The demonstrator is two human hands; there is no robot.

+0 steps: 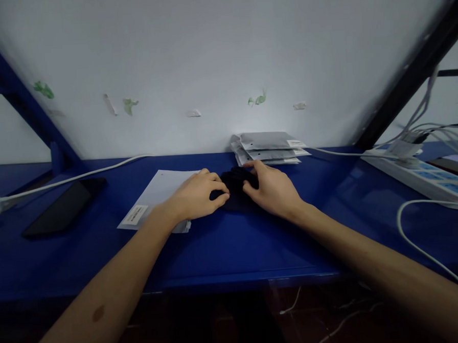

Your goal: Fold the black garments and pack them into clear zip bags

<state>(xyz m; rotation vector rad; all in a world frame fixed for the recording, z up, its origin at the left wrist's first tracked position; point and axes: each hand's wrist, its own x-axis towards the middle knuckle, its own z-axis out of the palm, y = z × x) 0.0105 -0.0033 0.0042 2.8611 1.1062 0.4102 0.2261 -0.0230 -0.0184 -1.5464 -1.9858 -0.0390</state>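
A soft, dark bundle that looks like folded black cloth [237, 191] lies on the blue table in front of me. My right hand [272, 187] grips its right side, thumb in front and fingers behind. On the other side, my left hand [201, 193] curls its fingers and thumb around the left edge, with black showing between them. Under my left hand and wrist is a flat pale grey bag [164, 187] with a white label; part of it is hidden. The exact kind of the black cloth cannot be made out.
Several grey labelled bags [268, 145] are stacked against the wall. A black phone-like slab [64, 208] lies at the left. A white power strip [425, 176] with plugs and cables is at the right. A white cable [79, 175] crosses the left of the blue table [233, 253].
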